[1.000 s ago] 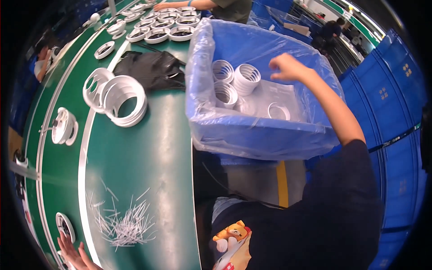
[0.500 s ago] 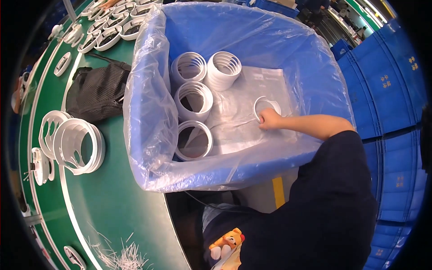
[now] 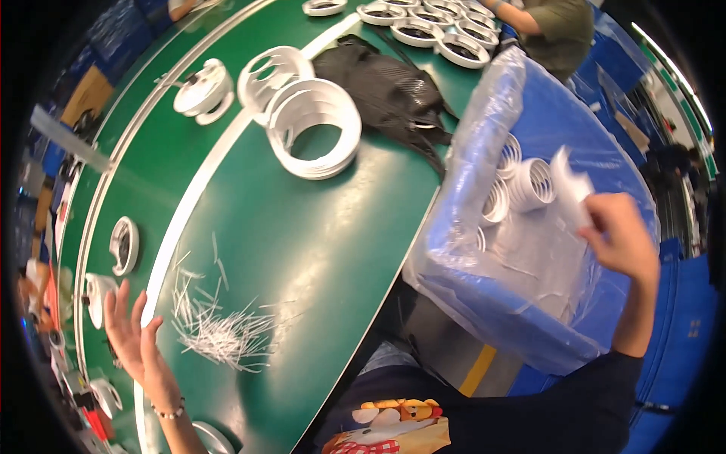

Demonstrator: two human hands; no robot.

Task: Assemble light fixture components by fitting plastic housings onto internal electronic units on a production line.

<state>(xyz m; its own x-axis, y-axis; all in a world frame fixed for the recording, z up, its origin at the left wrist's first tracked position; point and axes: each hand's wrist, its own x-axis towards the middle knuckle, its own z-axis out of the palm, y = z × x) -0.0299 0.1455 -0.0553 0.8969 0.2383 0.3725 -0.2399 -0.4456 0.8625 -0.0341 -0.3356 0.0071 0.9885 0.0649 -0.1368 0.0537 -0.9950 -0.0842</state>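
Observation:
My right hand (image 3: 624,238) grips a white plastic ring (image 3: 569,178) by its edge, raised over a blue bin (image 3: 605,125) lined with clear plastic film. Motion smears the ring. Down in the bin, stacked white rings (image 3: 532,185) stand along the left side, partly hidden by the bin's near wall. My left hand (image 3: 136,344), empty with its fingers spread, hovers above the left part of the green worktable (image 3: 318,250). Close to it are a white ring-shaped part (image 3: 125,246) and a loose heap of thin white strips (image 3: 227,337).
Nested white rings (image 3: 314,129) lie on the table beside a black mesh bag (image 3: 393,91). Farther back, several round white parts (image 3: 461,49) are laid out near another person's arm (image 3: 522,19). Blue crates (image 3: 684,333) stand on the right.
My right hand has lifted the white ring from the bin floor. My left hand has come into view over the table. The view has swung left, so the bin now appears farther right.

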